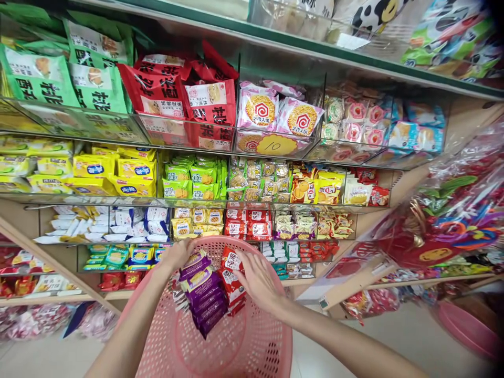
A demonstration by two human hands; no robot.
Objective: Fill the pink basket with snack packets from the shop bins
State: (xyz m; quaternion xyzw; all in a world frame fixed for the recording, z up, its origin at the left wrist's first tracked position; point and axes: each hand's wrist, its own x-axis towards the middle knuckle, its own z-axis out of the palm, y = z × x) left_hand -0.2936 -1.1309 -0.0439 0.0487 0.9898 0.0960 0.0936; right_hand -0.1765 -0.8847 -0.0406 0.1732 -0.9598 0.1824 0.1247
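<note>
A pink plastic basket (pixel 268 320) with a perforated wall is in front of me, below the shelves. My left hand (pixel 176 258) is closed on its far left rim. Inside the basket, my right hand (pixel 258 275) has its fingers around a stack of red snack packets (pixel 232 281) with white lettering. Beside them, touching or nearly so, lies a pile of purple biscuit packets (pixel 207 294). Some silvery-white packets (pixel 180 294) show at the left of the purple pile, partly hidden.
Tiered shelves hold packaged snacks: green bags (pixel 39 73), red bags (pixel 208 102), yellow packs (pixel 94 168) and matching red packets (pixel 248 227). A yellow price tag (pixel 277 144) reads 10. Plastic-wrapped colourful items (pixel 437 231) hang at right, above a pink tub (pixel 468 325) on the floor.
</note>
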